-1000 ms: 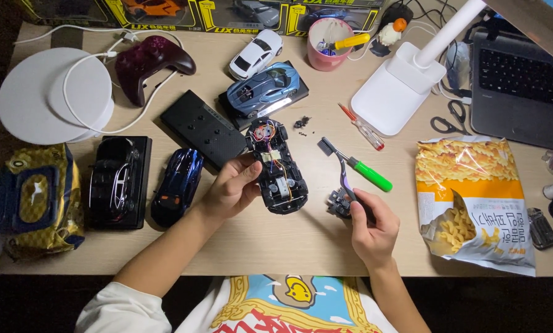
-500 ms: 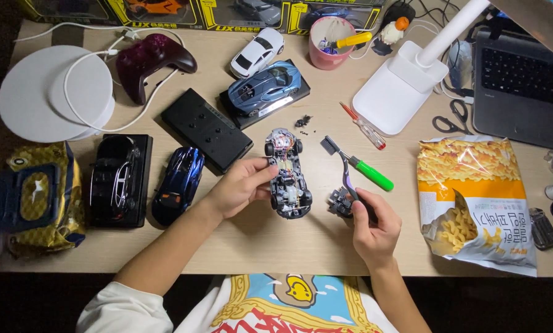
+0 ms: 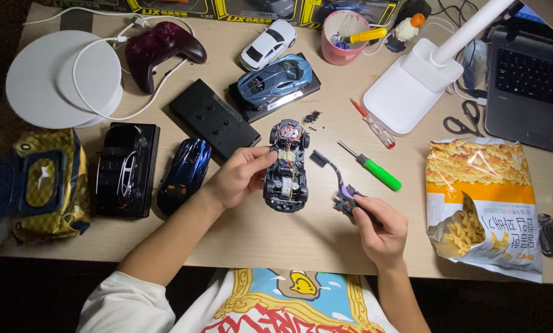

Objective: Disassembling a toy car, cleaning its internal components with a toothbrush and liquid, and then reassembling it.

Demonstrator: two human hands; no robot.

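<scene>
head view: green screwdriver (image 3: 375,168) lies between toy chassis (image 3: 287,166) and snack bag (image 3: 483,203)

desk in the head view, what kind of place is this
Most likely a home hobby desk for model cars. The left hand holds an opened toy car chassis, with a green-handled screwdriver beside it; a laptop and an open snack bag sit on the same wooden desk.
</scene>
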